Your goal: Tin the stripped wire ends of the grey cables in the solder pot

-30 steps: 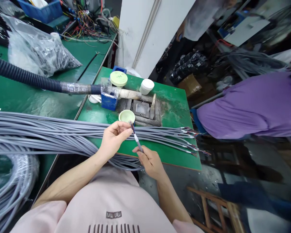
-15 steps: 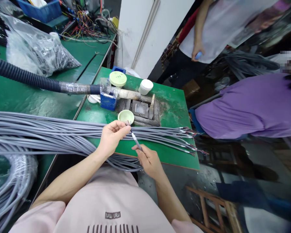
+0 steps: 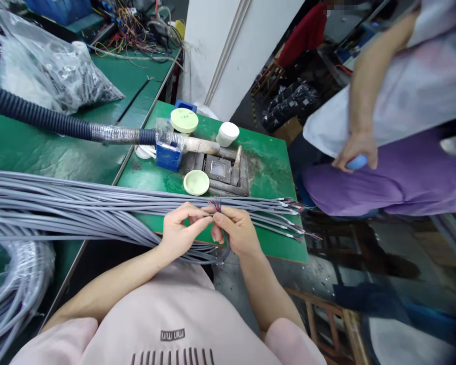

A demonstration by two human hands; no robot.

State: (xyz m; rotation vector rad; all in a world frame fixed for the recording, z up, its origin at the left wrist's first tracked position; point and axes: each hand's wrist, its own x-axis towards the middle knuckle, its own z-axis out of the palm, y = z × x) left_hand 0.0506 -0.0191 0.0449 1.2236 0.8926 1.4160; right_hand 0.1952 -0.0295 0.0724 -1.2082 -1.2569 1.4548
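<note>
Close together, both hands (image 3: 178, 228) pinch a grey cable (image 3: 228, 243), its thin red and blue wires (image 3: 216, 204) fanned upward.

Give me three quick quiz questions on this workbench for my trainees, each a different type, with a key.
1. True or false: the left hand is inside the bowl.
2. What sticks up at the right hand's fingertips? A. hose; B. coloured wires; C. white jar.
3. Fill the gap: the grey cables lie on a ____ table surface.

Key: 1. False, it is apart from it; 2. B; 3. green.
</note>
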